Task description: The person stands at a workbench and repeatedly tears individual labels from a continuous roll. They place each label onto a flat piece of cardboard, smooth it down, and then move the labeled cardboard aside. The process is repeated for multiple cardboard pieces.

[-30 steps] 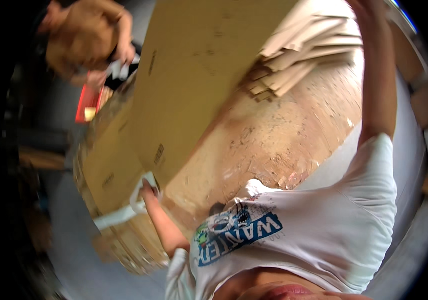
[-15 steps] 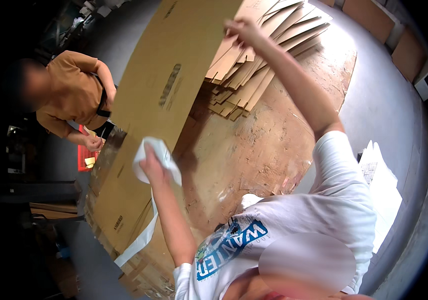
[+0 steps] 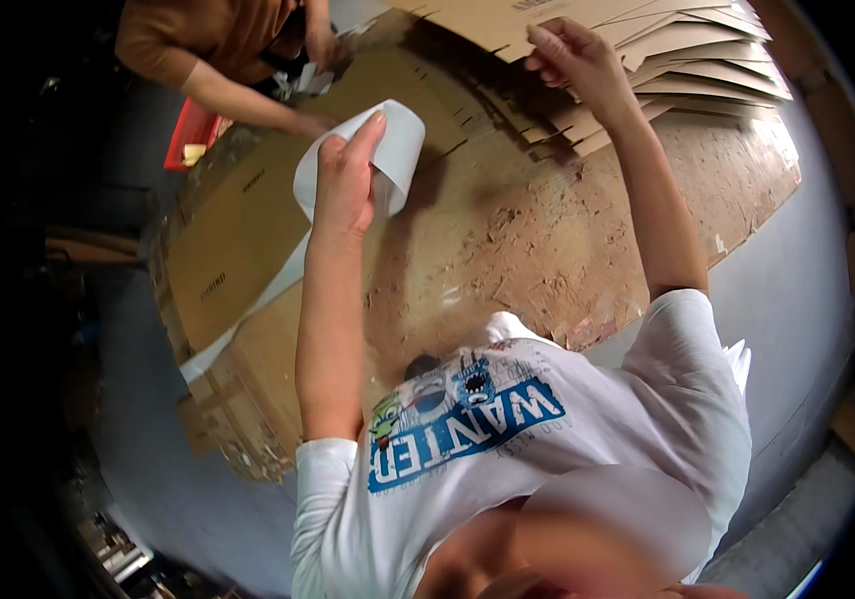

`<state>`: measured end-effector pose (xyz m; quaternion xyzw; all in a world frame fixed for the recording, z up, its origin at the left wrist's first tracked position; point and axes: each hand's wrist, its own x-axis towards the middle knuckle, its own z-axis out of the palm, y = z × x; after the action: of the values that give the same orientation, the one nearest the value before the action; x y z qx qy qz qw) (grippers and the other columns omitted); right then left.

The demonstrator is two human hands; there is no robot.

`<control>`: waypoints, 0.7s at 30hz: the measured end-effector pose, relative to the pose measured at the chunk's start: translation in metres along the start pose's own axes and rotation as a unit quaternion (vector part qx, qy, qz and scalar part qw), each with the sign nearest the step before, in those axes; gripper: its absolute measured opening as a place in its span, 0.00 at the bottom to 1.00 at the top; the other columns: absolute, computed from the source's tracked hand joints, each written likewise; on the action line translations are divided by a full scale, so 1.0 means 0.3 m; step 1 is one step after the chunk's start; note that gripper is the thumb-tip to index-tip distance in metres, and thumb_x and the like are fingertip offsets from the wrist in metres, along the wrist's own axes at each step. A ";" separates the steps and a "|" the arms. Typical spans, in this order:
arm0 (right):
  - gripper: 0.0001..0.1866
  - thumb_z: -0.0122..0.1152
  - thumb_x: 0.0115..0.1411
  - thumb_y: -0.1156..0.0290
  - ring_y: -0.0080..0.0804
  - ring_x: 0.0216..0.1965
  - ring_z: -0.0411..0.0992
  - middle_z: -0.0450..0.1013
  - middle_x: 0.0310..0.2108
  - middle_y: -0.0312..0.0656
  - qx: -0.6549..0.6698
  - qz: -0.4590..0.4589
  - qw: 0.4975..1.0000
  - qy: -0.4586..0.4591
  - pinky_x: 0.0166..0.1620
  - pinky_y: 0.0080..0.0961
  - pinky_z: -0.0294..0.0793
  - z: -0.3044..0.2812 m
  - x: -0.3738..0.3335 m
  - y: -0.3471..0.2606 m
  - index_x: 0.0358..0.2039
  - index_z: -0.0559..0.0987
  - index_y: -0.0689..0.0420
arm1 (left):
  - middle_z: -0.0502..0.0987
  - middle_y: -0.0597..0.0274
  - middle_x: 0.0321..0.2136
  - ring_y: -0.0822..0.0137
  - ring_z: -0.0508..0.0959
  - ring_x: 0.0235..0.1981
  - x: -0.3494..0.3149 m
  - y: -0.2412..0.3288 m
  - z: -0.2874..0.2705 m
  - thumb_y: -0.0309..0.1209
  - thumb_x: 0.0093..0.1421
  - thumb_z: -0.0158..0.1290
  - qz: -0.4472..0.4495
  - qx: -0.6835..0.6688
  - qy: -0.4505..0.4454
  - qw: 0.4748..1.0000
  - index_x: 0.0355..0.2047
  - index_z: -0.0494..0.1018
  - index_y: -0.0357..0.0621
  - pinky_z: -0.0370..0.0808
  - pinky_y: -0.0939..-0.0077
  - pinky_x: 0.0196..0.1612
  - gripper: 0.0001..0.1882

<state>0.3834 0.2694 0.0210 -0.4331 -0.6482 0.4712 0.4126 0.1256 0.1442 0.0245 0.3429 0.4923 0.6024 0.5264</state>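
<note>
White strip [image 3: 393,150] curled over left grip [image 3: 345,185]; right grip [image 3: 572,60] on cardboard stack [image 3: 687,45].

I see worn, scuffed wooden worktop [image 3: 547,250] filling centre of frame. Grey concrete floor [image 3: 797,299] curves along right side and lower left. Red bin [image 3: 188,130] at upper left. Left edge dark, shadowed; light brightest at upper right.
</note>
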 end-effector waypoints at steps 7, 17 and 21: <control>0.31 0.60 0.56 0.73 0.24 0.41 0.69 0.72 0.38 0.41 0.248 -0.122 0.926 -0.257 0.45 0.20 0.68 0.425 -0.270 -0.081 0.58 0.58 0.60 | 0.77 0.56 0.31 0.67 0.77 0.34 -0.160 0.100 -0.080 0.30 0.58 0.48 -0.007 -0.037 -0.008 0.999 0.36 0.72 0.29 0.75 0.73 0.38 0.14; 0.20 0.59 0.53 0.83 0.15 0.30 0.68 0.72 0.29 0.34 0.219 -0.089 0.927 -0.292 0.34 0.13 0.68 0.543 -0.392 -0.130 0.47 0.70 0.58 | 0.75 0.54 0.39 0.62 0.77 0.38 -0.294 0.039 -0.224 0.42 0.61 0.46 -0.053 -0.214 -0.017 0.975 0.45 0.69 0.36 0.76 0.69 0.37 0.21; 0.17 0.57 0.54 0.83 0.15 0.34 0.69 0.73 0.33 0.34 0.256 -0.063 0.917 -0.298 0.37 0.13 0.69 0.552 -0.412 -0.141 0.46 0.70 0.60 | 0.76 0.55 0.36 0.63 0.77 0.36 -0.306 0.010 -0.237 0.30 0.56 0.50 -0.073 -0.156 0.052 0.984 0.41 0.70 0.34 0.75 0.70 0.39 0.14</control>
<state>0.2552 0.1024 0.0106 -0.1103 -0.6240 0.7015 0.3261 0.0778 0.0386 0.0171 0.1873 0.4430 0.6487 0.5898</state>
